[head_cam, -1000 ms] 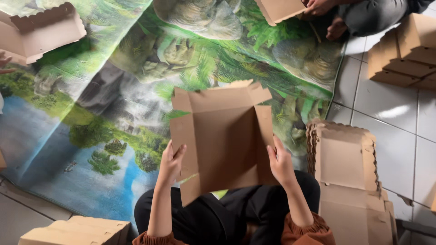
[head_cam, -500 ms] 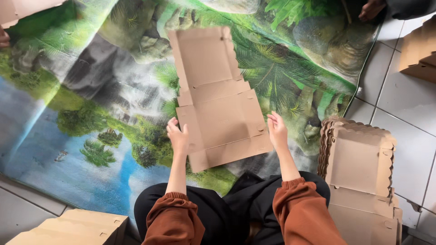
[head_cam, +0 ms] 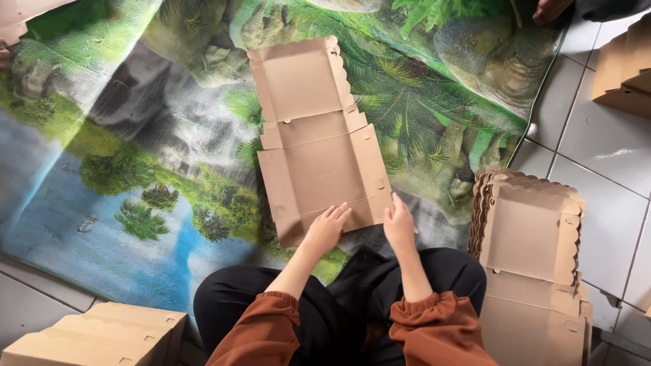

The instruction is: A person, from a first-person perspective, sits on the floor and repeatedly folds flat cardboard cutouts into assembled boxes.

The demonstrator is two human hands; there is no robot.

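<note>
A flat, unfolded brown cardboard box blank (head_cam: 315, 135) lies on a printed landscape mat (head_cam: 122, 176) in front of my crossed legs. My left hand (head_cam: 325, 229) rests with fingers together on the blank's near flap, at its lower edge. My right hand (head_cam: 399, 224) presses the same near flap at its right corner. Neither hand grips anything; both lie flat on the cardboard. My sleeves are rust-brown.
A stack of flat box blanks (head_cam: 532, 264) lies on the tiled floor at my right. Folded boxes (head_cam: 102, 335) sit at bottom left and more boxes (head_cam: 627, 64) at top right. Another person's foot (head_cam: 549, 8) shows at the top edge.
The blank, held partly raised a second ago, now lies flat on the mat. My hands have slid inward from its sides to its near flap.
</note>
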